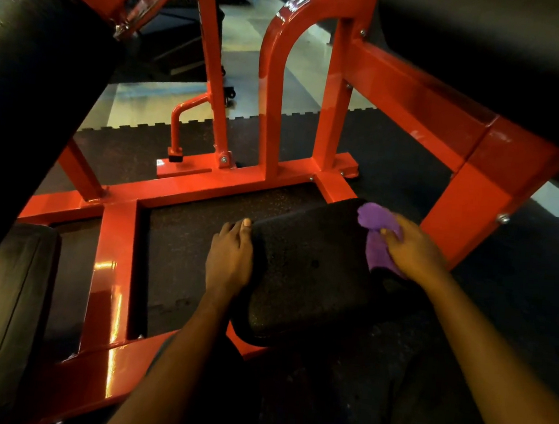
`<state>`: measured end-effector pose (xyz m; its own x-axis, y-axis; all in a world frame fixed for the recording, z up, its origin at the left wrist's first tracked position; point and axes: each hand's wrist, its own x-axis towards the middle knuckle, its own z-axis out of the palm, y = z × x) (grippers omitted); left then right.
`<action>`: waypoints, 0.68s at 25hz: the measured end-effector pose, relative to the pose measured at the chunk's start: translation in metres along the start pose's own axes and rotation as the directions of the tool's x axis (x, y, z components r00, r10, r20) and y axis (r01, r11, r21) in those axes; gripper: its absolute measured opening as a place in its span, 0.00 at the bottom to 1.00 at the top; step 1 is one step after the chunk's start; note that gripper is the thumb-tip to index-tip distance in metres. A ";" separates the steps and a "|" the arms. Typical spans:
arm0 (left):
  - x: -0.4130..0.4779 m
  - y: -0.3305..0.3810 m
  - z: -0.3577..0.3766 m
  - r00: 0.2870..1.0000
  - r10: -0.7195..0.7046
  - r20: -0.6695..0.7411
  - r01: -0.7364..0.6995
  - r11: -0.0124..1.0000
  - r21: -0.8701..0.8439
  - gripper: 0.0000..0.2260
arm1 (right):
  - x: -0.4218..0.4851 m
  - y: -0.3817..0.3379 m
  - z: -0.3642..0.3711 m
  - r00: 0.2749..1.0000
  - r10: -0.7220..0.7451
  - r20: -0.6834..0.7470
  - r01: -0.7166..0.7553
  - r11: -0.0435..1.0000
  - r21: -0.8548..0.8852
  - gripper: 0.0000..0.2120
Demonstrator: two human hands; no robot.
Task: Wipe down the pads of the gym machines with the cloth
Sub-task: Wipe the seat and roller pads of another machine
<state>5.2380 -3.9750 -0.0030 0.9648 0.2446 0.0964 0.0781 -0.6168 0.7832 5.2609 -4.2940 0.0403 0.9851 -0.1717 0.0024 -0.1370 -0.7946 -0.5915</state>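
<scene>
Now, w/ left hand point(230, 258) resting loose-fingered on the low black speckled foam pad point(303, 271), press the crumpled purple cloth point(376, 233), bunched in right hand point(416, 251) fingers at pad's R edge, leftward in overlapping passes.

The cloth point(379, 235) is purple; the pad point(307, 268) is black with fine speckles; the machine frame point(114, 265) is glossy red-orange; the floor mat point(394, 161) is dark and speckled.

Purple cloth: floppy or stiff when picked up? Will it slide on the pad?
Probably floppy: the purple cloth bunches and folds where the right hand grips it. Likely light, since curled fingers alone hold it. It may drag rather than slide: the pad looks coarse and speckled.
</scene>
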 end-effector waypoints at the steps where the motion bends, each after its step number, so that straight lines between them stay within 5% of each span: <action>1: 0.000 0.000 0.000 1.000 -0.005 -0.002 0.005 1.000 -0.001 0.27 | -0.016 0.011 -0.005 1.000 0.010 0.020 -0.011 1.000 0.020 0.24; 6: 0.001 0.004 0.002 1.000 -0.008 -0.023 0.008 1.000 0.018 0.25 | 0.024 0.006 0.010 0.987 0.107 0.123 -0.090 0.986 -0.138 0.42; 11: 0.000 0.007 -0.001 1.000 -0.016 -0.017 0.016 1.000 -0.002 0.23 | 0.098 -0.032 0.018 0.979 0.122 0.161 -0.120 0.993 -0.020 0.28; 17: 0.000 0.005 -0.001 1.000 0.015 -0.016 -0.015 1.000 -0.007 0.26 | 0.004 0.027 -0.011 0.991 0.093 0.094 -0.096 0.995 0.030 0.22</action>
<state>5.2381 -3.9776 0.0019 0.9619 0.2468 0.1179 0.0616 -0.6154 0.7858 5.2601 -4.3225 0.0337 0.9735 -0.1894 -0.1278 -0.2277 -0.7565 -0.6130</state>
